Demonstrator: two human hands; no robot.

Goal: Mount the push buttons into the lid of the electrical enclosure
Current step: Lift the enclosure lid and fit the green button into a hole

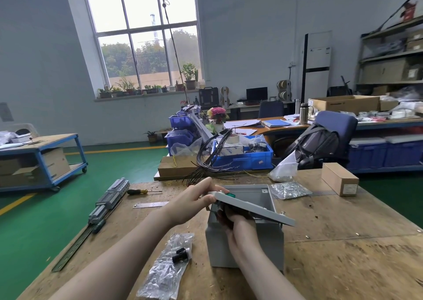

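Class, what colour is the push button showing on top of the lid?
Green, seen in the head view.

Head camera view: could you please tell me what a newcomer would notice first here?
Probably the two hands at the centre: the left hand grips the edge of the tilted grey lid, where a green button shows, while the right hand reaches under it above the open enclosure. A black button lies on a plastic bag to the left.

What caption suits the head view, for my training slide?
Left hand steadies the tilted grey enclosure lid with its green push button; right hand works beneath it.
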